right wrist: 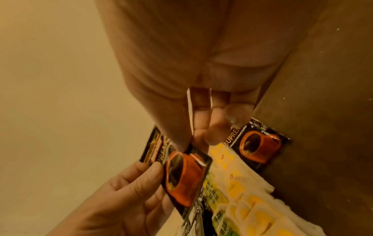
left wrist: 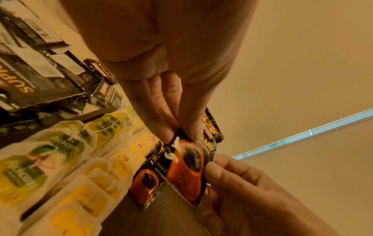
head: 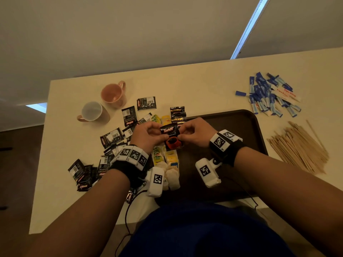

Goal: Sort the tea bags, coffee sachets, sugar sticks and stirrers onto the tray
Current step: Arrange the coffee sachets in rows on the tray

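— Both hands raised over the left edge of the dark brown plastic tray [head: 246, 125], sharing one black foil coffee sachet printed with an orange cup [head: 171, 137].
— Grip?
— Left hand [head: 146, 135] pinching the sachet's left side between thumb and fingertips; right hand [head: 194, 133] pinching the right side likewise. Sachet held off the tray, print facing up.
— On the tray itself?
— Yellow and green paper tea bags [head: 163, 157] lined along the left edge, a second coffee sachet [right wrist: 260, 147] flat just beyond them.
— And off the tray?
— Loose black coffee sachets [head: 111, 138] scattered on the cream table [head: 204, 86] toward its left side. Two ceramic mugs farther back, one pink [head: 113, 93], one white inside [head: 92, 112], both tipped. Blue and white paper sugar sticks [head: 269, 95] heaped near the table's right edge, thin wooden stirrers [head: 298, 147] piled just in front of those, beside the tray's right edge.
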